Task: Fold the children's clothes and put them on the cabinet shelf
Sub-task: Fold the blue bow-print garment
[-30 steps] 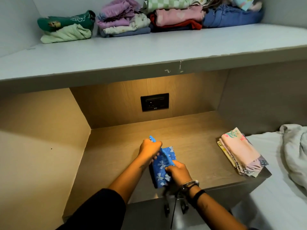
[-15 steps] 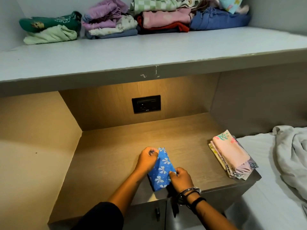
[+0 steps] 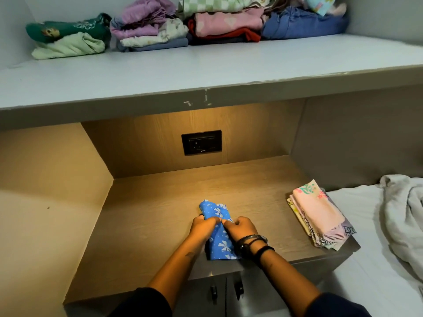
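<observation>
- Already, a big part of the work looks done: the grey upper shelf (image 3: 206,72) carries a row of folded clothes (image 3: 183,24) along its back, in several piles side by side.
- Below it, the wooden surface (image 3: 148,225) of the cabinet serves as the folding place, and I judge that what lies on it must go up later.
- On the right, a crumpled grey cloth (image 3: 407,220) lies on the white bed (image 3: 366,282); I cannot tell if it belongs to the task.
- A small folded stack (image 3: 320,216), pink on top, sits at the right edge of the wooden surface, well apart from the hands and not yet on the shelf.
- The blue garment (image 3: 215,210), with white bows printed on it, lies near the front edge as a narrow strip, half folded, soft and a little bunched in the middle.
- The left hand (image 3: 204,227) and the right hand (image 3: 242,228) meet on its middle, both with curled fingers that pinch the blue fabric.
</observation>
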### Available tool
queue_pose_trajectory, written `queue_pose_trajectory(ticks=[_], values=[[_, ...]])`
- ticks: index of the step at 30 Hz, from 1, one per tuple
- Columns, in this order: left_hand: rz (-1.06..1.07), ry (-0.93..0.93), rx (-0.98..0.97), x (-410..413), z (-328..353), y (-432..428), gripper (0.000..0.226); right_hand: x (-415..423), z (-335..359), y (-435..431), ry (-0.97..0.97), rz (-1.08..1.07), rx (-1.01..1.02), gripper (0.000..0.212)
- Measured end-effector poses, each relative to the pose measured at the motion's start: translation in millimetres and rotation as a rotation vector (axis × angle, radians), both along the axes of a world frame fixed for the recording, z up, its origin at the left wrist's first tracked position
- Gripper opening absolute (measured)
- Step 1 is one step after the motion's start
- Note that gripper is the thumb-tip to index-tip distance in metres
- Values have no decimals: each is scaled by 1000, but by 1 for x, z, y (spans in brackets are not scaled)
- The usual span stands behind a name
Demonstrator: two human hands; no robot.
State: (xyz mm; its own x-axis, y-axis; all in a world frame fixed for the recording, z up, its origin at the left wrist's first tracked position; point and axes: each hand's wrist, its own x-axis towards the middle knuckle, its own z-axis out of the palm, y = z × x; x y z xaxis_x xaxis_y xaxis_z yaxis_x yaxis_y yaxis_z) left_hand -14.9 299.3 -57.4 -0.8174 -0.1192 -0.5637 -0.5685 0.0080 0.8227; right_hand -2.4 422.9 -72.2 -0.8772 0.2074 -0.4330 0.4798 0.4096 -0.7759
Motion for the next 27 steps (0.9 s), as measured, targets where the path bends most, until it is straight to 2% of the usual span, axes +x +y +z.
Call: queue_pose_trajectory(ticks=[4,7,9,12,14,18,20,23,24,25,27], values=[[-62,53,236,7,24,25,17,6,14,30,8,-152,-471,35],[-139,179,400,11,45,66,19,17,42,75,131,-212,-661,35],[-165,257,522,12,58,102,25,21,64,110,266,-229,-617,28],[-169,260,650,11,66,167,31,20,90,173,511,-243,-402,23],[-118,216,608,8,63,208,32,12,93,212,565,-213,-216,35],[-100,101,349,8,36,265,40,-1,53,265,347,-149,57,43],[-106,136,163,7,23,274,50,-3,33,277,289,-138,120,41],[-115,171,-232,6,10,276,56,-7,26,286,304,-151,115,40],[-95,117,-275,5,7,275,56,-9,26,287,289,-159,120,44],[-65,42,-240,4,6,274,56,-10,25,287,251,-162,118,53],[4,-100,-36,2,6,276,55,-8,24,287,114,-174,67,80]])
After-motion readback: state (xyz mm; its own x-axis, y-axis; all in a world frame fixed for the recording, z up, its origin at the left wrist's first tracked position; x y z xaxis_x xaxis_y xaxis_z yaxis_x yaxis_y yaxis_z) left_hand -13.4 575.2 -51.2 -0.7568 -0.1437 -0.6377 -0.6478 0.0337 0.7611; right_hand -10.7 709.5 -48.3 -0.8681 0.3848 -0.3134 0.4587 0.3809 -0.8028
